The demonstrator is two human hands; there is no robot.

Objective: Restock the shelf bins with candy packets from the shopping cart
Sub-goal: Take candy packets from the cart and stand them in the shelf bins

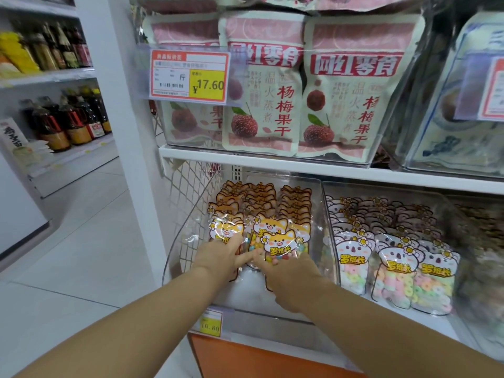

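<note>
The clear plastic candy packet with an orange cartoon fox header and multicoloured sweets inside (278, 248) stands tilted at the very front of the leftmost clear plastic bin (323, 214) on the lower shelf. Your right hand (290, 279) pinches its lower edge, thumb on the front face and fingers hidden behind it. Just left of it, your left hand (219, 259) lies against the bottom of a second fox-headed packet (226, 230), thumb stretched towards your right thumb until the two nearly touch. You cannot tell whether those left fingers clasp that packet or only press on it. Behind both packets, three rows of matching fox packets (263, 199) fill the back of the bin, while the front of its floor is bare. The neighbouring clear bin (387, 189) to the right holds pink koala-headed packets of pastel ring sweets (392, 268), standing in rows. A small yellow price label reading 16.80 (210, 326) hangs on the shelf edge below your left wrist, above an orange panel (245, 358). White wire mesh (188, 192) closes the bin's left side. Over the white shelf board (300, 165) stand pink-and-cream pouches printed with red berries (263, 91), with a red-and-yellow price card marked 17.60 (188, 75). Far left, dark bottles (68, 121) line other shelves above a pale tiled floor (81, 241).
</note>
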